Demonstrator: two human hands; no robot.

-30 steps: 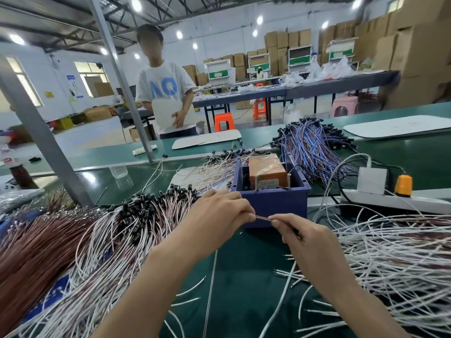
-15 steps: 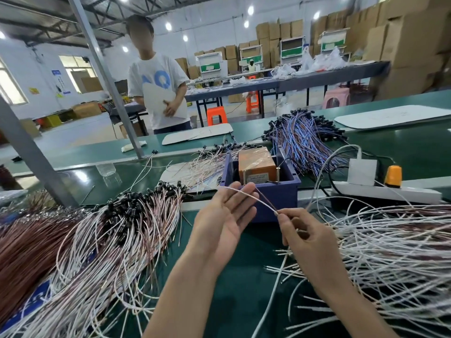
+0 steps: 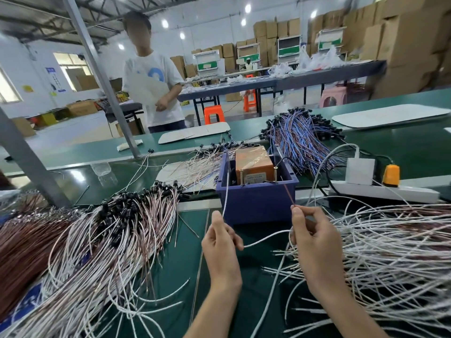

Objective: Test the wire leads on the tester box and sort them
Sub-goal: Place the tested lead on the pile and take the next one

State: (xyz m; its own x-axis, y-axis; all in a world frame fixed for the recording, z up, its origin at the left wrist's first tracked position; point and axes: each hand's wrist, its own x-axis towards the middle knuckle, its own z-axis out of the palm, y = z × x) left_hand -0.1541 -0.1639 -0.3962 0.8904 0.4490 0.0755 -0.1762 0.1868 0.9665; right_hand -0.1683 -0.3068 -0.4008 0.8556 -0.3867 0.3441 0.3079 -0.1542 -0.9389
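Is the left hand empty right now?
No, the left hand pinches a white lead that rises toward the tester box sitting in the blue bin.

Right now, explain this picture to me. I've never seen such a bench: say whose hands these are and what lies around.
One camera, worn on the worker's head, looks down at their own hands; there is no robot. The left hand pinches a white lead, the right hand a thin brown lead, both pointing up at the orange tester in the blue box. On the green table lie a pile of white leads on the right, a black-tipped pile on the left. A power strip sits right of the box.
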